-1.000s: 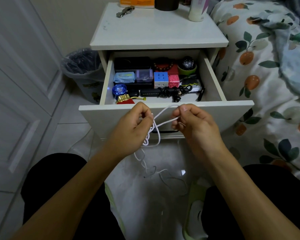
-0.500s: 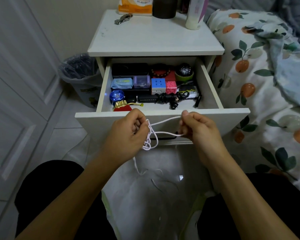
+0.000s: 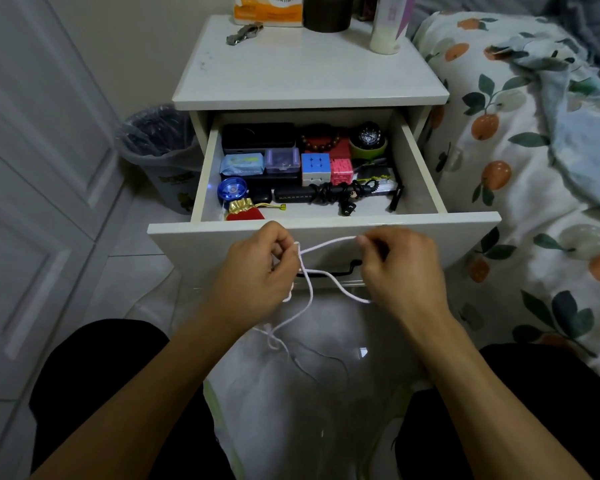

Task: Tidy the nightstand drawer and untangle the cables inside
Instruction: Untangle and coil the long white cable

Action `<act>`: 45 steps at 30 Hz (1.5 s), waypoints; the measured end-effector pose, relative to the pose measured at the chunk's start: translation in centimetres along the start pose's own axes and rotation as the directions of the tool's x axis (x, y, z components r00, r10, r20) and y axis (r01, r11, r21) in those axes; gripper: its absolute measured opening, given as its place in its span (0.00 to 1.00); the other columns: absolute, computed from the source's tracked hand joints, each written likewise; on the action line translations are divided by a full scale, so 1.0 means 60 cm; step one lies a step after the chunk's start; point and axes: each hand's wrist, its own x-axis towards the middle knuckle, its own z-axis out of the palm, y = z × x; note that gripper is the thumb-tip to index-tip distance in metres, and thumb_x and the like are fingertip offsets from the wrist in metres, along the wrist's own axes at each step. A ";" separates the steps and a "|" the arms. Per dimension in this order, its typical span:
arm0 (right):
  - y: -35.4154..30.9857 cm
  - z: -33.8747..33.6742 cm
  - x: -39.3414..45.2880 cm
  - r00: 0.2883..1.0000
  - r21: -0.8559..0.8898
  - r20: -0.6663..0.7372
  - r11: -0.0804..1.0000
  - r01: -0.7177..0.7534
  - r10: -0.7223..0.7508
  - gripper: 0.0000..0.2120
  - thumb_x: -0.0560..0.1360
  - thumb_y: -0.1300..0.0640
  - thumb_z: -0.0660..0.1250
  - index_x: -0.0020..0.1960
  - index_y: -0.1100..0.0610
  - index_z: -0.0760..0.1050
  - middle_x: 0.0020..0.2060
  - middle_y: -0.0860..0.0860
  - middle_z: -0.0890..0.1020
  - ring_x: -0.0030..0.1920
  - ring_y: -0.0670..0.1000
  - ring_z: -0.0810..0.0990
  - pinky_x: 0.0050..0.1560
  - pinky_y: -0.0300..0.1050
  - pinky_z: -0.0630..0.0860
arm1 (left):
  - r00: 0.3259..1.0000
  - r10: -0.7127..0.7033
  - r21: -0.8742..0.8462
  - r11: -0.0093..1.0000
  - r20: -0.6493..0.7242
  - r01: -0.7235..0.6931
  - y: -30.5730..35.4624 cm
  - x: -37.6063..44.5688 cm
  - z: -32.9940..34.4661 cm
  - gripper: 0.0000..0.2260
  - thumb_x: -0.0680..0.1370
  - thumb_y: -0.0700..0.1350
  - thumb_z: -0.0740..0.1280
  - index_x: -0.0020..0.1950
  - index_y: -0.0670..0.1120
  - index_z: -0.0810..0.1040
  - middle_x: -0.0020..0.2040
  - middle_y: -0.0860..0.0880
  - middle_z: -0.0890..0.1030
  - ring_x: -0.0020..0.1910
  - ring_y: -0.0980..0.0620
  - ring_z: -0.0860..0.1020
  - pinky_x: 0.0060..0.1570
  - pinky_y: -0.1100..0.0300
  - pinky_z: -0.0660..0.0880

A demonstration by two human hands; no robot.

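Observation:
A thin white cable [image 3: 310,292] stretches between my two hands in front of the open drawer [image 3: 326,233]. My left hand [image 3: 257,275] pinches its bunched loops, and my right hand [image 3: 400,268] pinches a strand pulled out to the right. The cable's tail hangs down toward the floor between my knees. Inside the drawer lies a coiled black cable [image 3: 336,194] with a plug, beside a black power strip [image 3: 291,195]. A puzzle cube [image 3: 315,167], a pink cube [image 3: 342,171], a blue yo-yo [image 3: 232,189] and small boxes fill the rest.
The white nightstand [image 3: 309,71] carries a tissue pack [image 3: 267,8], a dark cup [image 3: 326,12], a bottle [image 3: 387,26] and a metal item [image 3: 245,32]. A lined waste bin [image 3: 156,143] stands to the left. The bed with a fruit-print cover [image 3: 534,168] is at the right.
My hands have drawn apart, the right one moving right and stretching the cable's loops wider. The tangle at my left hand has loosened and more cable hangs below.

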 end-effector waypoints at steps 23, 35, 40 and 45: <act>-0.036 0.003 -0.014 0.894 -0.038 0.360 0.954 0.298 -0.266 0.07 0.78 0.54 0.65 0.47 0.53 0.81 0.38 0.54 0.83 0.42 0.58 0.80 0.40 0.51 0.76 | 0.990 0.101 -0.017 0.995 0.098 -0.100 -0.006 -0.008 0.000 0.09 0.81 0.43 0.64 0.43 0.56 0.72 0.33 0.52 0.77 0.33 0.56 0.77 0.31 0.67 0.72; -0.033 0.006 -0.014 0.908 -0.022 0.321 0.956 0.292 -0.270 0.06 0.77 0.56 0.65 0.46 0.53 0.80 0.39 0.54 0.83 0.43 0.60 0.79 0.39 0.51 0.75 | 0.992 0.067 -0.038 0.997 0.108 -0.063 0.001 -0.005 0.000 0.08 0.81 0.42 0.64 0.43 0.54 0.72 0.33 0.54 0.78 0.32 0.57 0.78 0.30 0.68 0.72; 0.013 -0.024 0.011 0.973 -0.113 0.230 0.994 0.011 0.015 0.07 0.77 0.56 0.65 0.46 0.54 0.81 0.40 0.55 0.84 0.44 0.59 0.81 0.45 0.52 0.78 | 1.000 -0.001 -0.014 1.000 0.006 0.002 -0.012 0.004 -0.018 0.07 0.81 0.44 0.63 0.44 0.52 0.72 0.36 0.54 0.78 0.36 0.60 0.79 0.34 0.72 0.72; -0.041 0.005 -0.015 0.868 0.145 0.403 0.957 0.251 -0.289 0.08 0.79 0.54 0.65 0.53 0.54 0.81 0.43 0.52 0.84 0.43 0.53 0.81 0.46 0.52 0.78 | 0.992 0.077 0.012 0.997 0.102 -0.079 -0.002 -0.007 0.001 0.05 0.81 0.43 0.64 0.45 0.50 0.73 0.34 0.52 0.77 0.34 0.56 0.77 0.32 0.70 0.71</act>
